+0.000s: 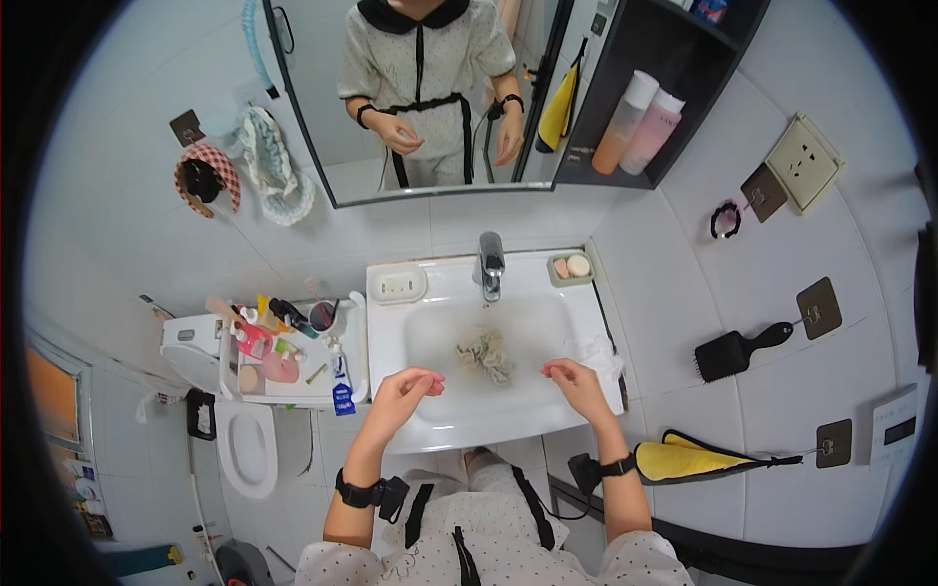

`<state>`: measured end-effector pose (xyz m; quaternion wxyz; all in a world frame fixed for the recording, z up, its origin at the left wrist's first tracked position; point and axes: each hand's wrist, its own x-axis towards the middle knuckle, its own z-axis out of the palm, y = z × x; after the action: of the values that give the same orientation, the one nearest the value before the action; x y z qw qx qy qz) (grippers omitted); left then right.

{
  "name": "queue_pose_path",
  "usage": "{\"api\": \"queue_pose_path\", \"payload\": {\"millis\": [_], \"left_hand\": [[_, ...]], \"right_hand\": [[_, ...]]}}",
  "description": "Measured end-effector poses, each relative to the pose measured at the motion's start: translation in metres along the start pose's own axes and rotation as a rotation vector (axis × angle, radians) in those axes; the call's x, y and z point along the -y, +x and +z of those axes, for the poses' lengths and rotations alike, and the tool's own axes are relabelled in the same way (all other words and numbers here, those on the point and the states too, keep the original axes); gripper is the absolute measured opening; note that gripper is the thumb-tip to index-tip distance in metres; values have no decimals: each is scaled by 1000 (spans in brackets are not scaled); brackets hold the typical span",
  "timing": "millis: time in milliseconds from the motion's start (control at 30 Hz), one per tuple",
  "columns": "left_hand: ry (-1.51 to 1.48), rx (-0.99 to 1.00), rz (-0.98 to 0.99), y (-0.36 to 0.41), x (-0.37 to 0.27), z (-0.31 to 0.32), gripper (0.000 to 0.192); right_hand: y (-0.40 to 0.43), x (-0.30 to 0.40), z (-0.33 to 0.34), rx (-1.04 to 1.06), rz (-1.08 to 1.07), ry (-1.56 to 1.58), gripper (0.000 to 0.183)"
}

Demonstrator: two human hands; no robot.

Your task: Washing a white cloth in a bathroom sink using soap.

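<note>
A wadded, dingy greyish-beige cloth (485,355) lies in the white washbasin (432,421), in what looks like cloudy water with brownish stain around it. My left hand (405,399) hovers over the basin's front left part, fingers loosely bent and holding nothing. Over the front right side is my right hand (577,384), also empty, its fingers relaxed. Both hands are apart from the cloth. A crumpled white cloth (599,359) rests on the right rim, just beyond my right hand. At the back stands a chrome faucet (491,267); whether water runs cannot be told.
A soap dish (397,284) sits at the back left corner, a green soap box (571,269) at the back right. Left of the basin, a white rack (359,366) holds bottles and tubes above the toilet (249,447). A hairbrush (733,354) and yellow towel (689,458) hang right.
</note>
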<state>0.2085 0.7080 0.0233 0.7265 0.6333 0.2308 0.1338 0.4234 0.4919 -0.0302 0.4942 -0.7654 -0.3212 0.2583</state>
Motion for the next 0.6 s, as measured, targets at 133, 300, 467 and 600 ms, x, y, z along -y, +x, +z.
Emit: {"api": "queue_pose_path", "payload": {"millis": [133,300,467,600], "left_hand": [[-2,11,-174,26,64,1,20],[-210,26,-198,66,76,23,22],[-242,-32,-208,119,77,39,23],[-236,-54,-217,149,75,45,24]], "right_hand": [[29,-89,7,97,134,-105,19],[102,-132,-17,-122,113,-257,22],[179,-164,-54,-372,-52,-550,33],[227,-180,-76,-383,-165,-679,42]]}}
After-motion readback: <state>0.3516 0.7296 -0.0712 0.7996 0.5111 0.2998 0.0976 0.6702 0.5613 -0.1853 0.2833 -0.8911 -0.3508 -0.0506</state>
